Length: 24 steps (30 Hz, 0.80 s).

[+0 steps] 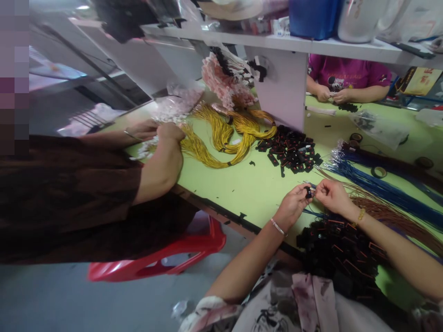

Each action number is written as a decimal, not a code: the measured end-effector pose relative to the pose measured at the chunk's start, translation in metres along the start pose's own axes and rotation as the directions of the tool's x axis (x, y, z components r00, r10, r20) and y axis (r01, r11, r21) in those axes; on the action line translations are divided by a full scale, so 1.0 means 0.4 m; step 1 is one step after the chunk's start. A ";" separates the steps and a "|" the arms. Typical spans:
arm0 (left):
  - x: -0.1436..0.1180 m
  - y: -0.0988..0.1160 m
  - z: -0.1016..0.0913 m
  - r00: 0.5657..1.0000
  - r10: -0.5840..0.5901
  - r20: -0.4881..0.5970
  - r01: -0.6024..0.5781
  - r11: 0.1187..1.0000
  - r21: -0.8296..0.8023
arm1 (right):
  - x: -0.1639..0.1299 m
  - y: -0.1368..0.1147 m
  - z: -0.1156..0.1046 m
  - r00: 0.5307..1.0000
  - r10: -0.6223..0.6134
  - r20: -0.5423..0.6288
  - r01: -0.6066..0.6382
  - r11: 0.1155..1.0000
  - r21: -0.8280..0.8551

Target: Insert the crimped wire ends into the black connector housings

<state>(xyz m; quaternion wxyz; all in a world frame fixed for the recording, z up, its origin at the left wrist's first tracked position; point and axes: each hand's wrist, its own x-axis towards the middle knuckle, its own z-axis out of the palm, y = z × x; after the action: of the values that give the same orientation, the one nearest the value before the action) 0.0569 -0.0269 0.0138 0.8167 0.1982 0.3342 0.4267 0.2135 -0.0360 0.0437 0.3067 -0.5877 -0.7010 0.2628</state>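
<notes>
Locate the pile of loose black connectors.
The black connectors lie mid-table in the head view, right of the yellow wires, beyond the hands.

Green table (242, 184): yellow wires (221, 138), black connectors (290, 150), blue wires (380, 186).

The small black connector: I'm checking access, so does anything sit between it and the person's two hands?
Nothing visible does. The small black plastic connector is already pinched between the left hand and right hand, above the light green tabletop, near the blue wire bundle.
</notes>
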 end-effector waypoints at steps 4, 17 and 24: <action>0.001 -0.002 -0.003 1.000 0.013 -0.002 -0.013 1.000 0.014 | -0.002 -0.003 -0.002 1.000 -0.006 0.003 0.006 1.000 -0.018; -0.017 -0.009 0.005 0.994 0.074 -0.075 -0.057 0.976 0.212 | -0.002 -0.011 0.003 0.996 -0.086 0.036 0.089 0.993 -0.078; -0.020 0.002 0.012 0.995 0.063 -0.072 -0.051 0.986 0.158 | -0.003 -0.005 -0.009 0.990 -0.105 0.098 0.103 0.994 0.031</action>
<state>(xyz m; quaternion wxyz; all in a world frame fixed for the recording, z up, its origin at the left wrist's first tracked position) 0.0566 -0.0333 0.0206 0.7725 0.2546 0.3920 0.4297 0.2152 -0.0373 0.0475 0.2922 -0.5324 -0.7416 0.2847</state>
